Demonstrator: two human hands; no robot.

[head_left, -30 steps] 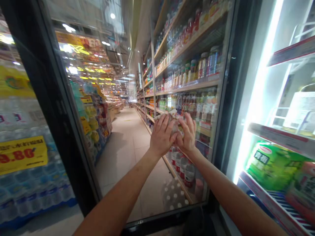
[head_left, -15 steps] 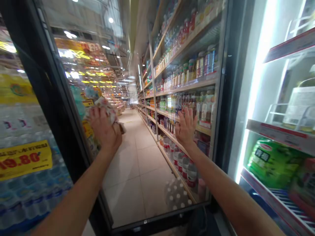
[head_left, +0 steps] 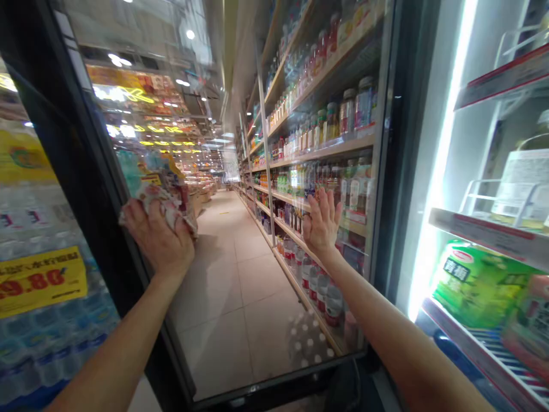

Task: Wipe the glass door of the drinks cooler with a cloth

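Observation:
My left hand (head_left: 158,236) presses a crumpled patterned cloth (head_left: 168,203) against the glass door (head_left: 240,274) of a cooler, near the door's black left frame (head_left: 90,171). The fingers are closed over the cloth. My right hand (head_left: 321,222) lies flat on the same glass, further right, with fingers spread and nothing in it. The door stands swung open in front of me, and through it I see a shop aisle with shelves of bottled drinks.
The lit cooler interior (head_left: 484,229) is at the right, with green packets (head_left: 476,286) on a lower shelf. Packs of bottled water with a yellow price sign (head_left: 38,280) stand at the left. Stacked bottles (head_left: 306,343) sit on the aisle floor beyond the glass.
My left hand has carried the cloth across the glass from beside my right hand to the door's left side. My right hand stayed on the glass, fingers now spread flat.

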